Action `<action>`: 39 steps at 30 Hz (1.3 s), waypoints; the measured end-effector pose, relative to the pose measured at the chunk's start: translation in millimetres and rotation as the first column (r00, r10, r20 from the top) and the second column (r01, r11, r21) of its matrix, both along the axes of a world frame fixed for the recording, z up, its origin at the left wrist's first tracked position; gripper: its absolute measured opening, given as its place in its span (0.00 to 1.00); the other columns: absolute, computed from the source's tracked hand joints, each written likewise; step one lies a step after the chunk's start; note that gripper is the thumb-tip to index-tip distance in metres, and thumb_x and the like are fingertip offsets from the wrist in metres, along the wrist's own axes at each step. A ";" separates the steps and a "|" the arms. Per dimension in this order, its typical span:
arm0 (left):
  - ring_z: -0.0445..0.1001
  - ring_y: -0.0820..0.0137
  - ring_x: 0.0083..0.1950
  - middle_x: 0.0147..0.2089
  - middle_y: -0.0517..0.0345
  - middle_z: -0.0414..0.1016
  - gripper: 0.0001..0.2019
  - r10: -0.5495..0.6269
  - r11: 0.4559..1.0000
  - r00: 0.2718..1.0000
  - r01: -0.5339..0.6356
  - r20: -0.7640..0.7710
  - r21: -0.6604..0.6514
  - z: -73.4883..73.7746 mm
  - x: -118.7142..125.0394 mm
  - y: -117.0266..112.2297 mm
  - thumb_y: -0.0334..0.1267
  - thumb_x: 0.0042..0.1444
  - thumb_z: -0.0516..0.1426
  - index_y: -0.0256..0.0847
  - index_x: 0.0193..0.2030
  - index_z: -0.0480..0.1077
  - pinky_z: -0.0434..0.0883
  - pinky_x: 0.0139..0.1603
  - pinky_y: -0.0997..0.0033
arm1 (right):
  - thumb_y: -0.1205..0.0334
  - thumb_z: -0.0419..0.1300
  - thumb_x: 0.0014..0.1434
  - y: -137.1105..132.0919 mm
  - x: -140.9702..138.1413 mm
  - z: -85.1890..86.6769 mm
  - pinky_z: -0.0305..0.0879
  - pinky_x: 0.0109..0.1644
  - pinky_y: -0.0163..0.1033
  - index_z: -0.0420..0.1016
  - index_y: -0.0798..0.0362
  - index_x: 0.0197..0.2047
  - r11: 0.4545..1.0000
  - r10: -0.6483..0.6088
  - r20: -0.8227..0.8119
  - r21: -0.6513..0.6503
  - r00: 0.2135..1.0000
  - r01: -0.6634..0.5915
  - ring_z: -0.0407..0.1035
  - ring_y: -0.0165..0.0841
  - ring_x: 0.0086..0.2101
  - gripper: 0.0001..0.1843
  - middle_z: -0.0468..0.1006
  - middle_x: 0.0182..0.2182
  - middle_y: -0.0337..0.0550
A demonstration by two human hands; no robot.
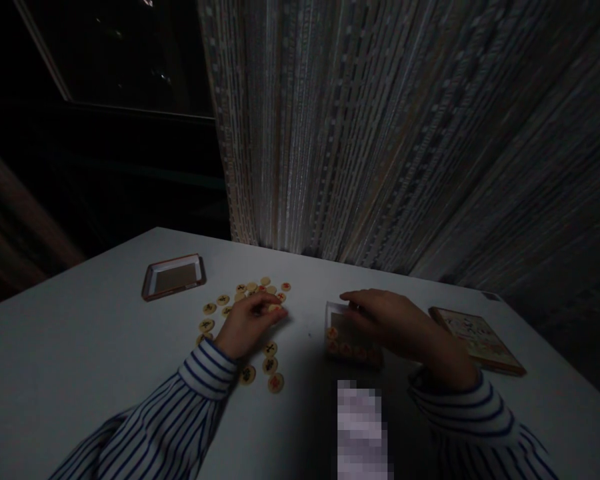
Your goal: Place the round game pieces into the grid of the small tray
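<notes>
Several round wooden game discs [253, 290] with red or black marks lie scattered on the white table [80, 360]. My left hand [250, 321] rests among them, its fingertips pinched on one disc [275, 309]. My right hand [393, 320] lies over a small clear box [336, 327] that holds a row of discs [347, 348]; its fingers curl onto the box's far edge. Both sleeves are striped.
An empty red-rimmed box lid [173, 276] lies at the back left. A folded game board [477, 339] lies right of my right hand. A patterned curtain [405, 133] hangs behind the table, and a dark window [120, 60] is at the left.
</notes>
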State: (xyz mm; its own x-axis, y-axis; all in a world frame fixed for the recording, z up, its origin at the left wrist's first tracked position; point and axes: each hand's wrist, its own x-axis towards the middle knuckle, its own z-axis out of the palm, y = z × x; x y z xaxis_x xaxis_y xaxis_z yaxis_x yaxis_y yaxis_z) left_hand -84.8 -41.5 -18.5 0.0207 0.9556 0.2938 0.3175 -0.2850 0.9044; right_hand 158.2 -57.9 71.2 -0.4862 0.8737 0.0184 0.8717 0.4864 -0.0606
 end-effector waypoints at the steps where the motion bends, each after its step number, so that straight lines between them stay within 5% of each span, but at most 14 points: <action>1: 0.71 0.72 0.26 0.25 0.60 0.74 0.10 -0.011 1.000 1.000 0.012 0.022 -0.024 0.1 0.1 -0.8 0.41 0.43 0.61 0.38 0.30 0.71 0.71 0.29 0.70 | 0.61 0.49 0.59 0.3 1.2 -0.6 0.64 0.48 0.44 0.68 0.56 0.53 1.000 0.003 -0.006 0.007 1.000 -0.003 0.69 0.40 0.46 0.21 0.75 0.47 0.50; 9: 0.73 0.71 0.27 0.25 0.59 0.75 0.09 -0.052 0.996 0.995 0.058 0.088 -0.070 7.9 9.4 -6.6 0.42 0.45 0.61 0.38 0.28 0.71 0.72 0.31 0.70 | 0.60 0.48 0.59 -0.5 -1.1 0.8 0.62 0.49 0.44 0.69 0.54 0.53 0.999 0.025 -0.050 0.029 0.998 -0.024 0.68 0.40 0.47 0.21 0.75 0.47 0.50; 19: 0.76 0.68 0.35 0.34 0.56 0.77 0.17 -0.173 0.952 0.929 0.243 0.326 -0.187 25.8 60.6 9.4 0.48 0.44 0.62 0.36 0.36 0.74 0.73 0.41 0.64 | 0.60 0.47 0.60 1.9 6.7 -1.5 0.61 0.48 0.42 0.71 0.53 0.51 0.995 0.081 -0.133 0.077 0.988 -0.071 0.69 0.39 0.46 0.19 0.76 0.46 0.47; 28: 0.76 0.66 0.43 0.41 0.54 0.78 0.20 -0.122 0.924 0.849 0.286 0.515 -0.253 16.5 77.7 2.9 0.43 0.44 0.63 0.36 0.44 0.73 0.69 0.49 0.63 | 0.62 0.50 0.59 7.1 8.4 -5.3 0.60 0.48 0.40 0.71 0.55 0.50 0.989 0.092 -0.250 0.139 0.964 -0.059 0.69 0.36 0.44 0.18 0.76 0.45 0.47; 33: 0.76 0.67 0.42 0.40 0.52 0.79 0.17 -0.082 0.947 0.870 0.220 0.486 -0.235 19.2 82.9 -2.4 0.41 0.44 0.63 0.36 0.40 0.75 0.69 0.49 0.67 | 0.62 0.53 0.58 8.8 4.9 -7.7 0.61 0.44 0.38 0.73 0.54 0.48 0.985 0.146 -0.269 0.131 0.952 -0.114 0.69 0.34 0.40 0.15 0.77 0.41 0.46; 39: 0.77 0.69 0.37 0.34 0.52 0.80 0.14 0.010 0.933 0.808 0.204 0.589 -0.295 28.0 89.8 -11.0 0.38 0.40 0.65 0.34 0.34 0.75 0.71 0.44 0.69 | 0.61 0.54 0.58 10.6 4.2 -10.2 0.60 0.44 0.37 0.72 0.54 0.47 0.983 0.172 -0.297 0.119 0.939 -0.143 0.68 0.34 0.40 0.15 0.77 0.41 0.46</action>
